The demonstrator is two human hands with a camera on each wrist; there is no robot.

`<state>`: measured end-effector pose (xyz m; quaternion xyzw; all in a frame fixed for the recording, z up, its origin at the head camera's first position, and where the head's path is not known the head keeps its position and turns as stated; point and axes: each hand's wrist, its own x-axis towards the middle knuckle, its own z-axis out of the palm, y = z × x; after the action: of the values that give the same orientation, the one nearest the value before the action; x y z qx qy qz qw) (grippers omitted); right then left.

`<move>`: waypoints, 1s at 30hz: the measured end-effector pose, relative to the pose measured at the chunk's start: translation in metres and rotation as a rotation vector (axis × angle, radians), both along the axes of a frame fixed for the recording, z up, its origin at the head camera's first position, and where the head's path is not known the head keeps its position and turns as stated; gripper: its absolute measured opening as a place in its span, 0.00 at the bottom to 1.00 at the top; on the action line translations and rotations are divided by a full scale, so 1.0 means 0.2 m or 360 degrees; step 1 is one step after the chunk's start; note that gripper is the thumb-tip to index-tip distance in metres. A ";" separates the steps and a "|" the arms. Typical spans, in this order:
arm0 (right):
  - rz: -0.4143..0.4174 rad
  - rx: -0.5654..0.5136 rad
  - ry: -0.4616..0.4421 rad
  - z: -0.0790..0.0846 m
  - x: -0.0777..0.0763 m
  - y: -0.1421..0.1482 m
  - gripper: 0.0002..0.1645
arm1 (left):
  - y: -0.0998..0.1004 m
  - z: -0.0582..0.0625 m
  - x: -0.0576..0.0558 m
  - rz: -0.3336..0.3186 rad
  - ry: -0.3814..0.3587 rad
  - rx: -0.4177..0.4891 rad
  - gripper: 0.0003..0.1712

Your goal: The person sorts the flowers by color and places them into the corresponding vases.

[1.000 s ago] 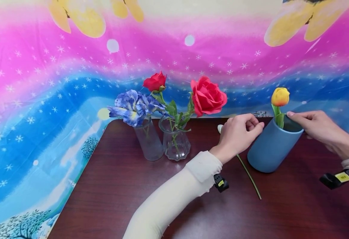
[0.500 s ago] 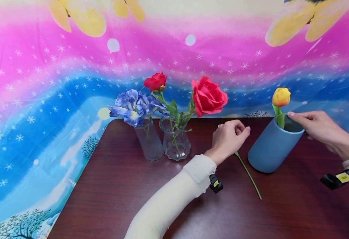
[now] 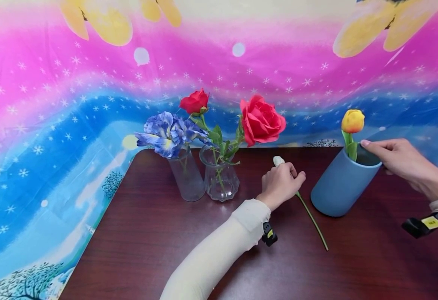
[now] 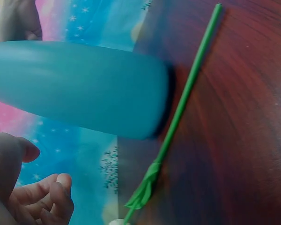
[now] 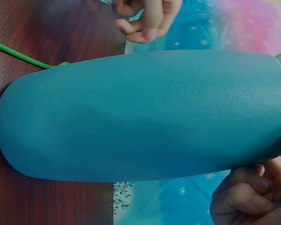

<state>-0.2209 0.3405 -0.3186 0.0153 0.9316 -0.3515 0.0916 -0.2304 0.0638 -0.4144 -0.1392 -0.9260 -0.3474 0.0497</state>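
Observation:
My right hand (image 3: 404,162) pinches the rim of the blue vase (image 3: 341,185), thumb at the mouth and fingers on its outer side. A yellow-orange tulip (image 3: 353,121) with green leaves stands in that vase, its lower stem hidden. Left of the vase, my left hand (image 3: 280,183) is over a white flower bud (image 3: 278,161) whose green stem (image 3: 313,218) lies on the table. In the left wrist view, the left thumb and loosely bent fingers (image 4: 61,192) stand apart with nothing between them, and the stem (image 4: 187,89) lies beyond them.
A frosted glass vase (image 3: 189,183) with a blue-purple iris (image 3: 168,133) stands on the left of the brown table (image 3: 147,250). Beside it, a clear glass vase (image 3: 222,187) holds red roses (image 3: 262,121). A patterned cloth (image 3: 204,62) hangs behind the table.
My left hand has drawn back from beside the blue vase, moving left and down toward the lying stem and uncovering the white bud. My right hand has kept its place on the rim.

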 end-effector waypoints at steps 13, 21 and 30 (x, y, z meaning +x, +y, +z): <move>0.0010 -0.0006 -0.0024 0.00 0.00 0.01 0.39 | 0.06 -0.13 0.01 0.0077 -0.0146 -0.0203 0.26; 0.0004 -0.0015 0.0007 -0.01 0.00 0.01 0.22 | 0.11 -0.21 0.00 0.0104 -0.0176 -0.0344 0.32; -0.0010 0.0003 -0.0005 0.00 0.00 -0.01 0.47 | 0.15 -0.25 -0.01 0.0131 -0.0247 -0.0464 0.32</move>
<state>-0.2209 0.3393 -0.3191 0.0189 0.9317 -0.3509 0.0918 -0.2331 0.0941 -0.4650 -0.0797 -0.9725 -0.2169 -0.0286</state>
